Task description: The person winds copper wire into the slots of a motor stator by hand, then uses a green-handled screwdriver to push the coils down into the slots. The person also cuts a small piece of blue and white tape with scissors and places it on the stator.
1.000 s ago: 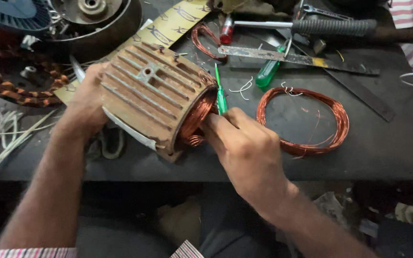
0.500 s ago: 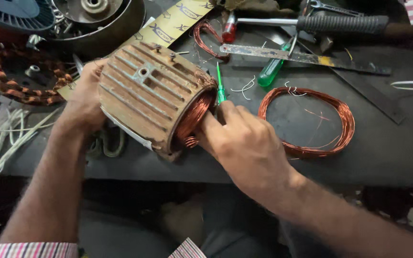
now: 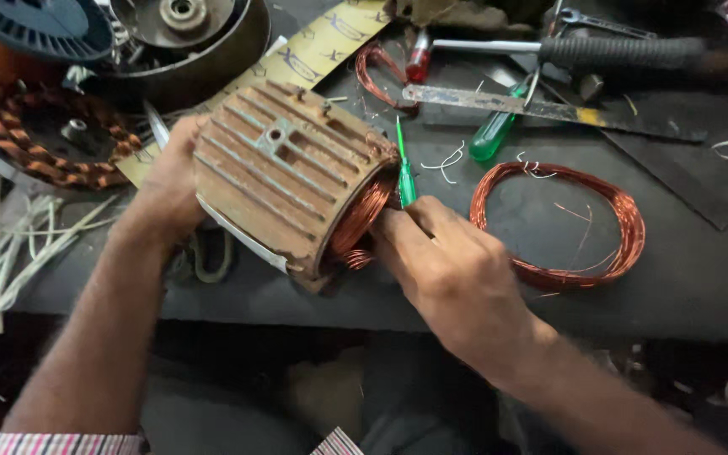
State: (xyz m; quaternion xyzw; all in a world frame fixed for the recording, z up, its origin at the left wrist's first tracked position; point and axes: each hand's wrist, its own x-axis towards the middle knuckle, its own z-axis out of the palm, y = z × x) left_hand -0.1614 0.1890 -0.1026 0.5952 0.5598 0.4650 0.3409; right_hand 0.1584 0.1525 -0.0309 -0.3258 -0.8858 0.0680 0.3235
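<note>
A rusty finned motor housing (image 3: pixel 288 173) lies on its side on the dark workbench (image 3: pixel 701 295), with copper windings (image 3: pixel 362 217) showing at its open right end. My left hand (image 3: pixel 166 181) grips the housing's left side. My right hand (image 3: pixel 444 261) presses at the windings and holds a thin green tool (image 3: pixel 404 173) that points upward between my fingers. A loose coil of copper wire (image 3: pixel 562 223) lies just right of my right hand.
A green-handled screwdriver (image 3: pixel 497 128), a flat metal rule (image 3: pixel 532 108) and a black-handled hammer (image 3: pixel 617 52) lie at the back. A wound stator (image 3: pixel 48 139) and round motor covers (image 3: pixel 183 29) sit at back left. White sleeving strips (image 3: pixel 10 253) hang at left.
The view has shifted slightly. My right hand has pressed closer against the windings with the green tool; my left hand keeps its grip on the housing.
</note>
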